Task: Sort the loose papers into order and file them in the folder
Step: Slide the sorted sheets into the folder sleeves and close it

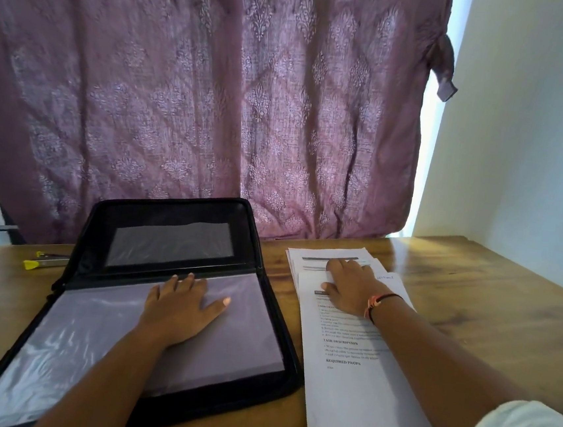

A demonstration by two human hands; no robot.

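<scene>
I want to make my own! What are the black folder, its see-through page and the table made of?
The folder is probably black fabric: dull, soft-edged. Its see-through page looks like glossy clear plastic: it shines and wrinkles. The table looks like polished wood, showing brown grain streaks.

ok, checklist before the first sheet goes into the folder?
1. Folder open on the table: ok.
2. Left hand flat on the plastic sleeve, steadying it: ok.
3. Sheet gripped: not ok; right hand lies flat on the papers.
4. Papers squared up: not ok; edges are fanned.
5. Page order: cannot tell; print too small.
6. Sleeve opening free: cannot tell.
</scene>
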